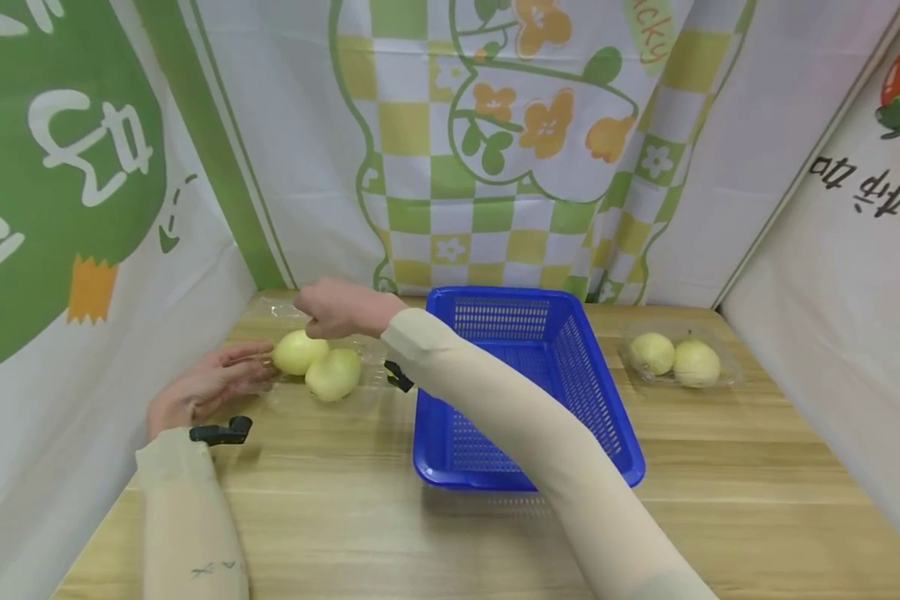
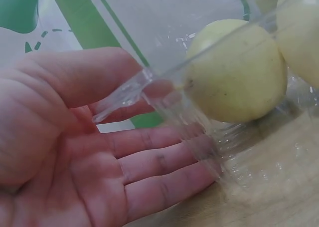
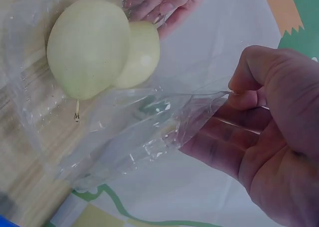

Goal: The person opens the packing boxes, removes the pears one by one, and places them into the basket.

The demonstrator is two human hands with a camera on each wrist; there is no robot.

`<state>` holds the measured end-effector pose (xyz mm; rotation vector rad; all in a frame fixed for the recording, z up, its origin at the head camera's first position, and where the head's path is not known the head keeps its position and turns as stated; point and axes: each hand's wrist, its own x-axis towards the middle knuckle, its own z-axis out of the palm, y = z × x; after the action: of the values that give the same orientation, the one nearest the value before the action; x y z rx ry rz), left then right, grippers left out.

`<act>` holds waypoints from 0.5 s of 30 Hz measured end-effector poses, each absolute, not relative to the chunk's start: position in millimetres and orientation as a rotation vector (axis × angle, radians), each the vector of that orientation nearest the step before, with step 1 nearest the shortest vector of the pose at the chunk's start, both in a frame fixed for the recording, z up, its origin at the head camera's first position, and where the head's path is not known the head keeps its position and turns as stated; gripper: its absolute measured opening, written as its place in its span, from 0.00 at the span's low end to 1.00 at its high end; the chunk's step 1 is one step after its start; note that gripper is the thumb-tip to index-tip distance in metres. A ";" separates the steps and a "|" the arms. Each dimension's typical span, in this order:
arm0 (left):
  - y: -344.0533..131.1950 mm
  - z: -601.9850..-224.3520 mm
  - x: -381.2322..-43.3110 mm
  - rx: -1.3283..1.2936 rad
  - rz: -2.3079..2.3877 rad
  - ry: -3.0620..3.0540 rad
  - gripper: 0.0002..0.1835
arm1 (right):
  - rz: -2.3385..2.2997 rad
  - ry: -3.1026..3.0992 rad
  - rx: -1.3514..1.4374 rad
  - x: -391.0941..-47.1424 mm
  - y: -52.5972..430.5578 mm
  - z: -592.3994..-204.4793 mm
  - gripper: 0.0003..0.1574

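Two pale yellow-green pears [image 1: 333, 374] sit in a clear plastic box [image 3: 30, 82] on the left of the table. My right hand [image 1: 348, 307] is over the box's far side; in the right wrist view, its thumb and index finger pinch the edge of a thin, crinkled clear plastic flap [image 3: 144, 132] raised beside the pears. At the box's left side is my left hand [image 1: 221, 379]. Its fingers [image 2: 164, 162] lie nearly straight against the plastic wall, palm up, with a plastic corner [image 2: 122, 100] by the thumb.
A blue plastic basket [image 1: 528, 481] stands mid-table, under my right forearm. Farther right, another clear box [image 1: 729, 367] holds two more pears [image 1: 696, 363]. Printed curtains [image 1: 487, 217] enclose the wooden table [image 1: 330, 517] at the back and sides.
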<state>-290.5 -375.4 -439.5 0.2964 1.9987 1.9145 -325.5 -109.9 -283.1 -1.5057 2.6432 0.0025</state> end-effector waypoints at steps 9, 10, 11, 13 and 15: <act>-372.2 -438.5 -287.0 0.317 1.917 1.977 0.32 | -0.033 2.634 -1.539 -327.6 -107.8 -278.1 0.03; -371.7 -437.9 -286.8 0.321 1.915 1.976 0.32 | -0.054 2.633 -1.534 -328.2 -106.8 -276.9 0.03; -371.5 -437.5 -286.8 0.324 1.913 1.975 0.32 | -0.072 2.634 -1.529 -328.8 -106.0 -275.7 0.03; -371.6 -437.2 -287.0 0.327 1.916 1.971 0.31 | -0.097 2.641 -1.524 -330.4 -104.6 -274.1 0.03; -372.3 -436.9 -286.8 0.316 1.920 1.971 0.31 | -0.129 2.653 -1.523 -332.0 -103.8 -273.1 0.03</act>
<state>-286.8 -372.3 -436.9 0.3164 1.9706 1.9203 -332.0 -103.8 -273.1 -1.5231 2.6530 -0.1285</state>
